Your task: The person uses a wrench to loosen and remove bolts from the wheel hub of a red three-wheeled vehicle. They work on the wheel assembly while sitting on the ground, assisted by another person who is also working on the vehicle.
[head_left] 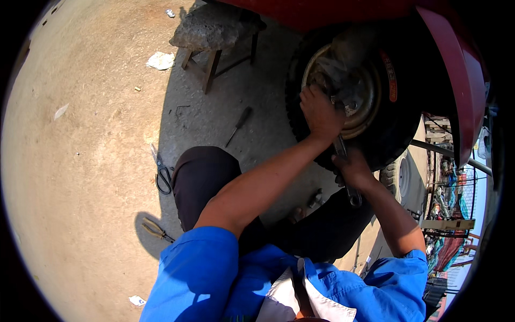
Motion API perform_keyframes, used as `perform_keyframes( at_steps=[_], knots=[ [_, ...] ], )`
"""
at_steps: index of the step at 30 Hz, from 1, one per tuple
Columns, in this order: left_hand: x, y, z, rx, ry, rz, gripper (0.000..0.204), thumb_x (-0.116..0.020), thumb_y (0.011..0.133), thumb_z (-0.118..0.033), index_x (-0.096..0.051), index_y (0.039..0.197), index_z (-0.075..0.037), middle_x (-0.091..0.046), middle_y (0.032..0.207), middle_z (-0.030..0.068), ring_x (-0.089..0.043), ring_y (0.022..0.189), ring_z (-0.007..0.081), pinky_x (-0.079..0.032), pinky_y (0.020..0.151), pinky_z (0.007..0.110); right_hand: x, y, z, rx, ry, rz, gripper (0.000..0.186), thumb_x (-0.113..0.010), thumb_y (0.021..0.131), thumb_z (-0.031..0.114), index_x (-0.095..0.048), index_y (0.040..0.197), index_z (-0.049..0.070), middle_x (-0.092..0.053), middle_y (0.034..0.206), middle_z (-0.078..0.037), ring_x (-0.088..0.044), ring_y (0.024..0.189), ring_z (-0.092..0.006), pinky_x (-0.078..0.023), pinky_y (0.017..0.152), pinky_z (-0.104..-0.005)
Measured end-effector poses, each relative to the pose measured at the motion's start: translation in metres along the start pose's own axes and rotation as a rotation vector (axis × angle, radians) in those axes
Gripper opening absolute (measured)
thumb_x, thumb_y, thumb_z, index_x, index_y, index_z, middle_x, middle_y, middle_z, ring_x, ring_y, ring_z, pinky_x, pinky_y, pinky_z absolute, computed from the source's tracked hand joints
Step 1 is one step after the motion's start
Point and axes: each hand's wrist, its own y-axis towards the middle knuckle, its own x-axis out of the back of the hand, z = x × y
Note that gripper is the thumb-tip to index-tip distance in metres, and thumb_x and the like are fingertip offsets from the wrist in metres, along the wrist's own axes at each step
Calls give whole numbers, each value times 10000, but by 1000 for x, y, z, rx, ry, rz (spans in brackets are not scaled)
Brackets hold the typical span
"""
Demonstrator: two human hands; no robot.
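Observation:
A wheel with a black tyre (399, 126) and a pale, worn rim (377, 102) fills the upper right, under a red vehicle body. My left hand (323, 114) reaches over the rim, its fingers curled at the hub; what they grip is hidden. Lower and to the right, my right hand (354, 167) is closed around a long metal wrench (353, 196). One end of the wrench sticks out below that hand, while its shaft runs up beside my left wrist toward the hub. Cloudy plastic film (333, 68) lies over the upper part of the hub.
On the ground to the left lie a screwdriver (240, 125), black-handled scissors (163, 178) and pliers (155, 229). A small wooden stool (206, 33) with a covered seat stands beyond them. Another wheel (403, 180) is at right, below a red fender (455, 70).

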Motion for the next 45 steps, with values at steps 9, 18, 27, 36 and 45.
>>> perform_keyframes(
  at_steps=[9,18,27,36,45],
  knots=[
    [-30,4,18,823,-1151,201,244,-709,787,-81,-592,955,52,-572,785,117,-579,599,255,-482,484,341,-5,-30,-19,-235,166,-14,289,-593,943,234,-545,783,-1,-508,583,-48,-500,426,-154,-450,399,-319],
    [-56,-5,19,738,-961,-37,103,-594,753,-1,-563,839,44,-546,660,111,-521,477,222,-363,404,371,-9,-24,-43,-87,115,-33,356,-592,946,238,-559,694,-11,-522,528,-74,-537,442,-165,-434,411,-326],
    [-41,-8,18,698,-940,-48,52,-559,733,16,-542,766,52,-533,632,116,-496,445,217,-359,400,376,-20,-16,-58,-12,148,-50,323,-598,935,215,-564,700,-4,-522,531,-68,-531,465,-165,-418,475,-342],
    [-29,-15,40,496,-857,89,84,-549,726,12,-572,783,69,-555,645,87,-501,474,182,-358,398,351,-75,10,-91,213,163,-200,340,-586,928,196,-573,667,-21,-550,536,-143,-554,487,-269,-415,514,-400],
    [-36,-13,67,433,-699,141,170,-564,710,7,-581,836,120,-624,702,136,-589,595,187,-458,519,362,-97,26,-109,315,126,-294,364,-563,942,200,-566,652,-20,-546,529,-140,-544,479,-268,-416,519,-412]
  ],
)
